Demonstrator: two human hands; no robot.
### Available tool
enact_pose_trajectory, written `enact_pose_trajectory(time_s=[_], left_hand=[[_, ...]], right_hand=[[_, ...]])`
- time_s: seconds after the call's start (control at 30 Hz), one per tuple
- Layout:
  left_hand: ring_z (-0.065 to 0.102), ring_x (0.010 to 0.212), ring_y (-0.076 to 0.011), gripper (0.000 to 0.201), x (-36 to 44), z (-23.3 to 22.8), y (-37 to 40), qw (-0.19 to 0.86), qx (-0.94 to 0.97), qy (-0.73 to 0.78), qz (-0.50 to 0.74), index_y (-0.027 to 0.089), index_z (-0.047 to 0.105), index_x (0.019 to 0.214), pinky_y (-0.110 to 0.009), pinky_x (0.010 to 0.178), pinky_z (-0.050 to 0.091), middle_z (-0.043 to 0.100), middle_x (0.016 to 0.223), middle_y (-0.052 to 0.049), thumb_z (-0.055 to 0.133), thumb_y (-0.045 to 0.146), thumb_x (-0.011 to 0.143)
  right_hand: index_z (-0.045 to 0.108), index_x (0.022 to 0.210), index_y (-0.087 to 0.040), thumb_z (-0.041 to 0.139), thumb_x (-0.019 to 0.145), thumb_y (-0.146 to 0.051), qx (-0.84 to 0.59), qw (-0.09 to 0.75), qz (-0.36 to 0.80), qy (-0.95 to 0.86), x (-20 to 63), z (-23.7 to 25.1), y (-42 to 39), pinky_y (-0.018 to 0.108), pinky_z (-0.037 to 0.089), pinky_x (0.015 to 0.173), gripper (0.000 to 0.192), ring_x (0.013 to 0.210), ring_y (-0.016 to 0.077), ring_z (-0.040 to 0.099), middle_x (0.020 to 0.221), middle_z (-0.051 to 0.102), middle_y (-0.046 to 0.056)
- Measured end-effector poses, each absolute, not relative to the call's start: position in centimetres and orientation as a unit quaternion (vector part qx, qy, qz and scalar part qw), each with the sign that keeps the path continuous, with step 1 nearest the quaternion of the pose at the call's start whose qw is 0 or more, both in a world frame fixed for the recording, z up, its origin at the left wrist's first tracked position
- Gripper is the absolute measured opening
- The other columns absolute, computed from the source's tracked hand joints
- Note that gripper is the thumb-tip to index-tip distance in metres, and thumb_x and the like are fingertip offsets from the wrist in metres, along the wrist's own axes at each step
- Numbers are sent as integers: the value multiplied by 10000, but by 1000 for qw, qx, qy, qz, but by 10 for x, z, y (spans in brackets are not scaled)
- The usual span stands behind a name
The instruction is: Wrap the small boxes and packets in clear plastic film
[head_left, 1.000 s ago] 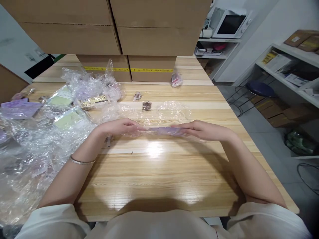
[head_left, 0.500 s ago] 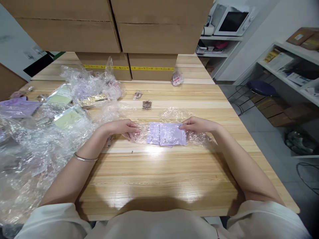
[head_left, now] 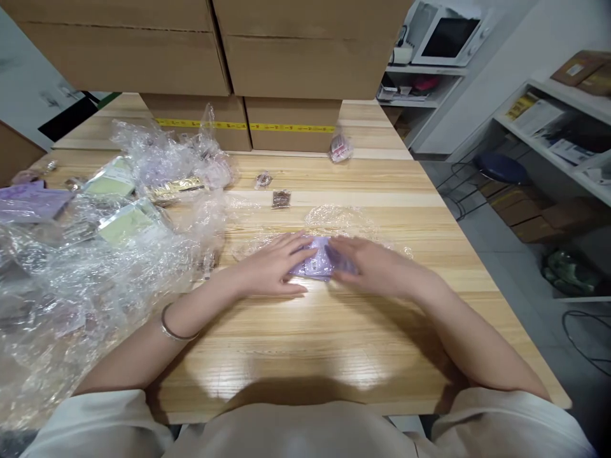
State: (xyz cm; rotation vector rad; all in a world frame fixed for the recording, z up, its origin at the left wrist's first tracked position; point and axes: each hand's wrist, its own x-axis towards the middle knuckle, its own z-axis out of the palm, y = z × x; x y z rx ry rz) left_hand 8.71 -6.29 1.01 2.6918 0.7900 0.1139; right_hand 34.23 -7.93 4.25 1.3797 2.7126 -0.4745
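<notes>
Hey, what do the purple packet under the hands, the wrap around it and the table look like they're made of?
Purple packet: flat, matte lilac; probably paper or foil film, too blurred to tell which. Both the left hand and the right hand press flat on it.
Wrap: thin clear plastic film, shown by its crinkles and glints.
Table: pale striped wood grain with a glossy, reflective coat; solid wood or laminate is unclear.

Single head view, looking forward-down, close over wooden table (head_left: 305, 331).
</notes>
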Motion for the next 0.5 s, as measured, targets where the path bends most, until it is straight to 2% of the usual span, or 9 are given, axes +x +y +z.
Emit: enact_pose_trajectory(time_s=[0.07, 0.13, 0.23, 0.33, 0.4, 0.47, 0.5], left_hand=[[122, 1513, -315, 755, 90, -3, -64, 186, 939, 288, 1, 178, 238, 1542, -507, 1210, 161, 184, 1630, -157, 564, 386, 894], [118, 1518, -268, 716, 89, -12, -61, 184, 934, 305, -22, 176, 225, 1548, -468, 1218, 147, 186, 1634, -136, 491, 215, 885], [141, 1515, -221, 714, 84, -15, -54, 183, 930, 317, -37, 172, 255, 1539, -417, 1219, 163, 226, 1625, -115, 416, 89, 848], [168, 1509, -223, 691, 79, -4, -49, 218, 921, 323, -23, 173, 281, 1533, -404, 1206, 200, 233, 1622, -115, 416, 97, 860], [304, 1463, -214, 618, 75, 7, -46, 276, 905, 324, -2, 211, 354, 1506, -368, 1171, 272, 311, 1597, -93, 417, 139, 896], [518, 1303, -206, 468, 69, 18, -43, 356, 876, 325, 27, 250, 509, 1403, -323, 1068, 389, 507, 1479, -61, 431, 233, 942], [606, 1171, -206, 381, 65, 22, -41, 390, 856, 336, 47, 250, 605, 1297, -306, 984, 442, 624, 1349, -49, 459, 299, 949]], right_hand=[[403, 1478, -88, 577, 845, -294, 457, 90, -146, 873, 326, 26, -92, 503, 429, 1061, 688, 1375, 381, 427, 1516, 418, 220], [365, 1500, -73, 503, 858, -168, 509, 112, -90, 849, 312, 8, -100, 591, 406, 1057, 663, 1415, 433, 337, 1558, 324, 239], [366, 1505, -79, 307, 908, -62, 553, 101, -45, 825, 302, -8, -101, 633, 425, 1017, 600, 1401, 445, 353, 1563, 307, 226], [358, 1518, -102, 298, 886, -39, 543, 90, -95, 830, 315, -3, -91, 586, 461, 1011, 638, 1396, 413, 381, 1569, 311, 188], [348, 1529, -131, 353, 877, -73, 518, 78, -163, 836, 334, 9, -81, 528, 468, 1028, 654, 1378, 374, 428, 1560, 349, 158], [399, 1510, -180, 400, 910, -172, 488, 49, -228, 841, 354, 23, -69, 465, 471, 1033, 600, 1307, 326, 527, 1501, 466, 123], [463, 1475, -209, 417, 929, -240, 467, 27, -256, 846, 363, 29, -63, 432, 476, 1022, 548, 1252, 301, 578, 1442, 545, 100]])
